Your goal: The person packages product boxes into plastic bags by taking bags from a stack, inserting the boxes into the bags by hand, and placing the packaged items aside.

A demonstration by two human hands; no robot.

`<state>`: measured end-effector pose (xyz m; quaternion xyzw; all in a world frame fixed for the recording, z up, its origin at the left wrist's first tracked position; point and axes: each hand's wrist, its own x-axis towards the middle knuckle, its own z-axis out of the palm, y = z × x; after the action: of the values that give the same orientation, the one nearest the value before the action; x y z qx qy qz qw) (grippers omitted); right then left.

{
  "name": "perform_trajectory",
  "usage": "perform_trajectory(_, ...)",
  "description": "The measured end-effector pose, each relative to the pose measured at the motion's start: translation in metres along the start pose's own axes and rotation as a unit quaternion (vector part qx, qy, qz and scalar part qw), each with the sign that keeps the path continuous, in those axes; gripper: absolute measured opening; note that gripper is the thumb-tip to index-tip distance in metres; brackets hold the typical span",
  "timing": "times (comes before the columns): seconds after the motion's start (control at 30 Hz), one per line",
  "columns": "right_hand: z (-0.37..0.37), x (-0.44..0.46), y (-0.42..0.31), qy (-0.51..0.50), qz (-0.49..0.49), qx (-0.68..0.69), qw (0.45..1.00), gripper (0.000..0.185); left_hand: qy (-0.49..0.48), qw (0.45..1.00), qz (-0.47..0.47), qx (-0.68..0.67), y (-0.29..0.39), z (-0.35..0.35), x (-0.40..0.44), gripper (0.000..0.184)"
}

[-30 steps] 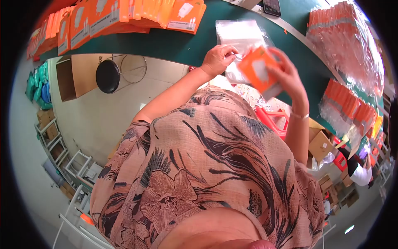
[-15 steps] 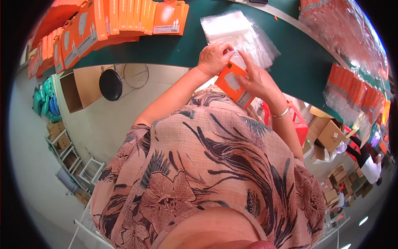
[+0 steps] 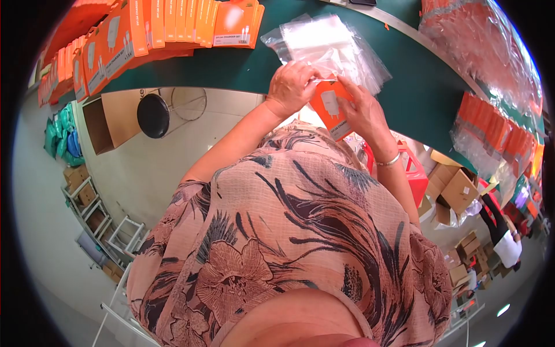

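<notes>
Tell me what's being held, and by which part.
The right hand holds an orange charger pack by its upper right side. The left hand is at clear plastic above; its exact grip can't be told.

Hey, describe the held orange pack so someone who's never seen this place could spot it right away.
Find the green table across the top of the view, then the clear plastic bags lying on it near the middle. Just below them, the right grip holds the orange pack, printed with a white charger. Unlike the row of orange packs to the left, this one is held.
</notes>
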<state>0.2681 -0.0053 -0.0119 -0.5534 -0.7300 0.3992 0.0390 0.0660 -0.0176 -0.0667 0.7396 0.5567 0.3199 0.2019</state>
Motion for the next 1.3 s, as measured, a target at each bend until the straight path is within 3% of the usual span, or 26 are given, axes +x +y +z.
perform_trajectory(0.2, 0.025, -0.001, 0.02, 0.106, -0.049, 0.083, 0.99, 0.045, 0.012, 0.986, -0.164, 0.034, -0.021, 0.007, -0.011, 0.01)
perform_trajectory(0.4, 0.038, 0.0, 0.019, 0.151, 0.024, 0.292, 0.944, 0.041, 0.014, 0.965, -0.258, -0.031, -0.023, 0.017, -0.031, 0.014)
perform_trajectory(0.43, 0.038, 0.0, 0.019, 0.163, 0.039, 0.344, 0.924, 0.04, 0.005, 0.968, -0.248, -0.048, -0.023, 0.017, -0.036, 0.016)
perform_trajectory(0.53, 0.03, 0.005, 0.027, 0.162, 0.021, 0.298, 0.94, 0.04, -0.015, 0.971, -0.225, -0.081, -0.027, 0.02, -0.043, 0.019)
perform_trajectory(0.63, 0.03, 0.006, 0.032, 0.164, -0.009, 0.233, 0.959, 0.04, 0.076, 0.967, -0.169, -0.173, -0.013, 0.007, -0.021, 0.021)
perform_trajectory(0.83, 0.031, 0.006, 0.023, 0.19, -0.111, 0.083, 0.972, 0.039, 0.047, 0.987, -0.08, -0.128, -0.02, 0.007, 0.001, 0.019)
perform_trajectory(0.9, 0.032, 0.006, 0.025, 0.18, -0.098, 0.1, 0.974, 0.039, 0.009, 0.993, -0.059, -0.104, -0.027, 0.012, 0.0, 0.019)
perform_trajectory(1.03, 0.032, 0.005, 0.027, 0.154, -0.049, 0.159, 0.974, 0.037, 0.025, 0.997, -0.001, -0.069, -0.029, 0.013, -0.006, 0.02)
perform_trajectory(1.13, 0.033, 0.005, 0.026, 0.138, -0.005, 0.21, 0.968, 0.037, 0.006, 0.993, -0.081, -0.086, -0.023, 0.003, -0.009, 0.019)
perform_trajectory(1.2, 0.03, 0.006, 0.027, 0.157, -0.033, 0.153, 0.975, 0.038, -0.004, 0.988, -0.122, -0.094, -0.02, 0.001, -0.003, 0.019)
perform_trajectory(1.3, 0.025, 0.005, 0.023, 0.153, -0.061, 0.102, 0.981, 0.038, 0.104, 0.99, 0.076, -0.051, -0.009, 0.003, 0.019, 0.018)
